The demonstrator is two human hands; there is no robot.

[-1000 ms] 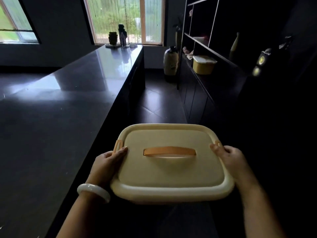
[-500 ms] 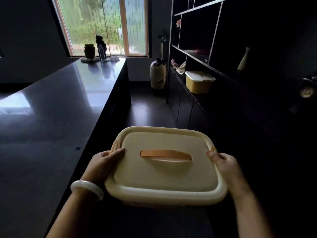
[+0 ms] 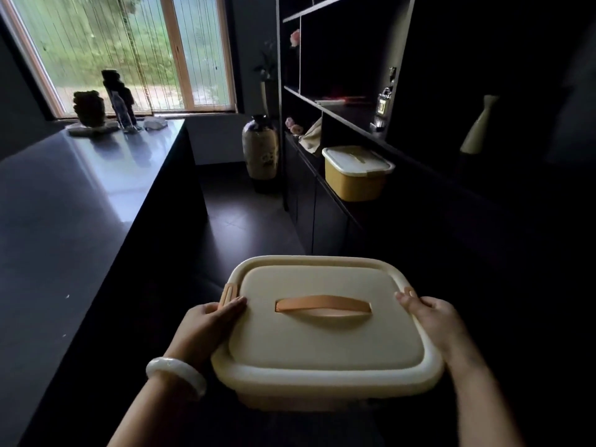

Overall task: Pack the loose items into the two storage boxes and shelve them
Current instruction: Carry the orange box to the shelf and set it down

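On my left runs the dark counter [image 3: 80, 201], with nothing of the task left on it that I can see. My left hand [image 3: 206, 327] grips the left side of the cream box [image 3: 325, 333], thumb laid on the lid beside the orange latch [image 3: 227, 293]. The lid sits flat, its orange handle [image 3: 322, 306] untouched, and the box hangs in the air in front of me, over the aisle. My right hand [image 3: 432, 317] clasps the right edge the same way, fingers curled under the rim where I cannot see them. Further right and ahead, the other box [image 3: 354, 171] already stands on the dark shelf [image 3: 403, 201]. I judge shelving to be what remains: keep the box level, carry it with both hands even, and set it just beside its twin without knocking the pale bottle [image 3: 480, 127].
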